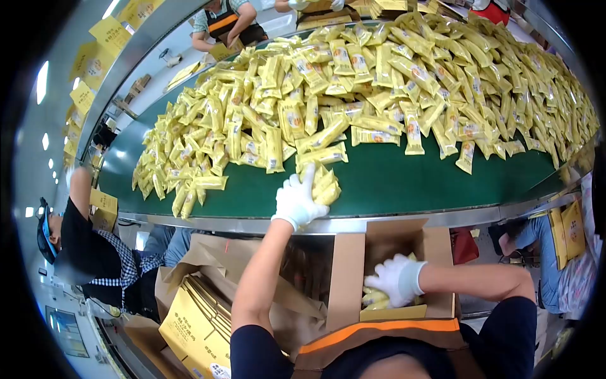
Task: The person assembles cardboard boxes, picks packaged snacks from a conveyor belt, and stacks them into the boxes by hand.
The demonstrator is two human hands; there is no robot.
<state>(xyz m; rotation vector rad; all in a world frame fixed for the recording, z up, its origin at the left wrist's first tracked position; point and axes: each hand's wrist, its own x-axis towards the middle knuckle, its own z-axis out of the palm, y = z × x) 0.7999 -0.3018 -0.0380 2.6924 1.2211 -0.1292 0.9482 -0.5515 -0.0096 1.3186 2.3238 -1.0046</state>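
Note:
My left hand [297,201], in a white glove, is closed around a few yellow snack packets [326,186] at the near edge of the green conveyor belt [379,180]. Inside an open cardboard box [347,278] in front of me is my right hand [396,278], also gloved. Its fingers curl over yellow packets [375,297] there; the fingertips are partly hidden. A yellow carton flap [392,314] shows at the box's near side. A large heap of the same wrapped packets [290,120] covers much of the belt beyond my left hand.
Flat yellow cartons [196,328] stand in a brown paper-lined box at my left. A metal rail [252,225] runs along the belt's near edge. One co-worker [107,265] is at the left, others across the belt [227,25] and at the right [543,252].

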